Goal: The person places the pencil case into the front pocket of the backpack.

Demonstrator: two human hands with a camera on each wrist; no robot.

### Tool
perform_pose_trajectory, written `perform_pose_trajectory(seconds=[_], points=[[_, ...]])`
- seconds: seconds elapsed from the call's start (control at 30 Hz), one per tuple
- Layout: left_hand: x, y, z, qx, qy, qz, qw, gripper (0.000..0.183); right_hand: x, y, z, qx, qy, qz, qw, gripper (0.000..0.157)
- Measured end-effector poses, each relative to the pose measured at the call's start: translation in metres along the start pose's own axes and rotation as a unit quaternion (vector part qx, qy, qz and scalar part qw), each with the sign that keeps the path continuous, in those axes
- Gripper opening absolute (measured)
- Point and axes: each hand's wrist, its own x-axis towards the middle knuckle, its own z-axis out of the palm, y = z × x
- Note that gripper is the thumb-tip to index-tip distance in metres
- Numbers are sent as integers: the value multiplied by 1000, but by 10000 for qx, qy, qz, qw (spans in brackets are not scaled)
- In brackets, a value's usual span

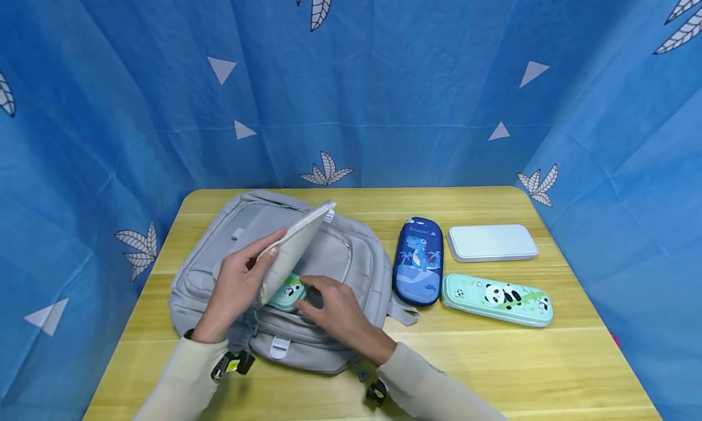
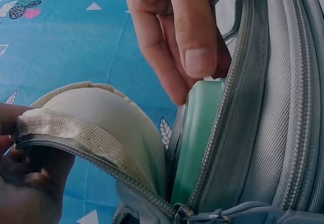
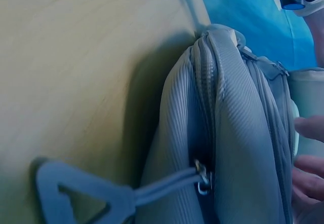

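Backpack (image 1: 328, 253) across views (wrist ones closest)

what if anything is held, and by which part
Left hand: the pale-lined pocket flap, by its edge. Right hand: the partly hidden green case, by its exposed end.

Green case (image 1: 285, 298) partly behind flap (image 1: 295, 244)

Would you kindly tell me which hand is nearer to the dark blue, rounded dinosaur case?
Right. The right hand is left of the dinosaur case, at the green panda case in the grey fabric backpack; the left hand is farther left, holding the cream-lined flap.
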Motion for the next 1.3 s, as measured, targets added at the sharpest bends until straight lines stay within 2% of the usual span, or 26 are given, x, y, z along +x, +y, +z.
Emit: perform_pose_trajectory(seconds=[0.4,0.53,0.97,1.3], points=[[-1,-6,-3,-119,-127,-94,9998,40,-11,18,-17,159,35,-81,9998,36],[-2,-8,-5,-91,-164,-154,9997,41,-14,30,-28,108,154,-193,9996,35],[1,-10,-4,-128,-55,-182,9997,40,-23,57,-61,-177,289,-122,9993,35],[1,-10,-3,-124,-36,-232,9996,40,-32,72,-80,-393,353,-418,9977,38]])
